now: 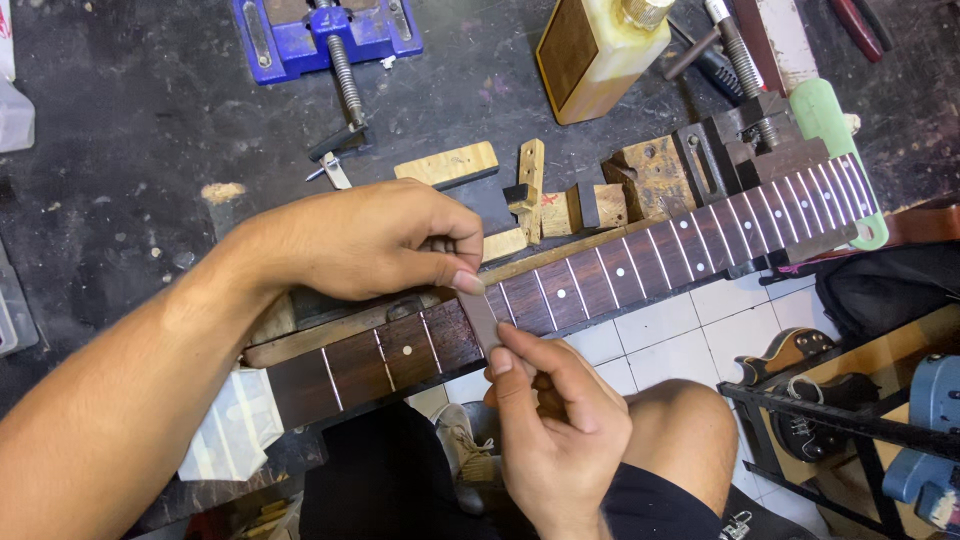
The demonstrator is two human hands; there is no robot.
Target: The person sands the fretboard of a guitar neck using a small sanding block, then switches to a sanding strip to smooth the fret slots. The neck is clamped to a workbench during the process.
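A dark wooden guitar neck (620,268) with metal frets and white dot inlays lies across the edge of the black workbench (130,170), running from lower left to upper right. A small flat grey metal piece (481,318) rests across the fretboard near its middle. My left hand (370,240) reaches over the neck and pinches the piece's far end with thumb and fingertips. My right hand (550,420) comes up from below and presses the near end with thumb and forefinger. A vise-like clamp (745,140) holds the neck at the upper right.
A blue bench vise (320,35) stands at the back. A yellowish block-shaped bottle (595,50), wooden offcuts (450,162) and small blocks lie behind the neck. Below the bench edge are white floor tiles (660,325), my knee, and a guitar body (795,350) in a rack.
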